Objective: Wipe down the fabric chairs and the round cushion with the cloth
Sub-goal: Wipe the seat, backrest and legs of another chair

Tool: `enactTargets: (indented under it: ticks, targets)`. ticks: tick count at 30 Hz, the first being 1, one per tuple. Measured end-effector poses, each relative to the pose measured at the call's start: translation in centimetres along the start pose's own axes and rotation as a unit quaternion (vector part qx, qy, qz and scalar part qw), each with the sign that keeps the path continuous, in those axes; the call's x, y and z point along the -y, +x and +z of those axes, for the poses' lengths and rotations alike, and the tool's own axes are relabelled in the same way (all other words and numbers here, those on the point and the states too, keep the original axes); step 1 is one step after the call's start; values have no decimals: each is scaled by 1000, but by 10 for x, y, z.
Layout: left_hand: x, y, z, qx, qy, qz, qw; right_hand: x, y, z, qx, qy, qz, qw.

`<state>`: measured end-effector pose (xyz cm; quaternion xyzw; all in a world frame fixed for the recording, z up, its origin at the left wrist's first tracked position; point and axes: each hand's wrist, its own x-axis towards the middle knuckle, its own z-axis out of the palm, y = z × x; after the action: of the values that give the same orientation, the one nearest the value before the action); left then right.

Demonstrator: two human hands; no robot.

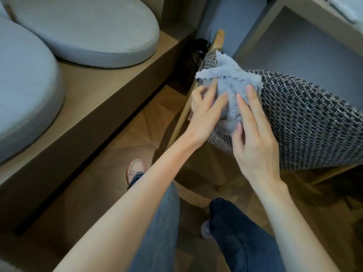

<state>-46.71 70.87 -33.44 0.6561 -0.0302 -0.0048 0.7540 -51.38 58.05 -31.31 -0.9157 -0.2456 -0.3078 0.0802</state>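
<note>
A fluffy light-blue cloth lies bunched on the top edge of a fabric chair covered in black-and-white tweed, right of centre. My left hand pinches the cloth's left side between thumb and fingers. My right hand grips its right and lower part, with the fingers spread over the fluff. Two round pale-grey cushions lie on a wooden platform at the left.
The wooden platform has a step edge running diagonally beside my legs. The chair's wooden frame post stands by a dark object on the floor. A table or desk frame is beyond the chair. Parquet floor lies underfoot.
</note>
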Motion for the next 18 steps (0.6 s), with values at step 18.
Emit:
enactTargets:
  ticks: [18]
  targets:
    - [54,30,4,-174,65,20,982,-6,-23,65,10,47,72,996]
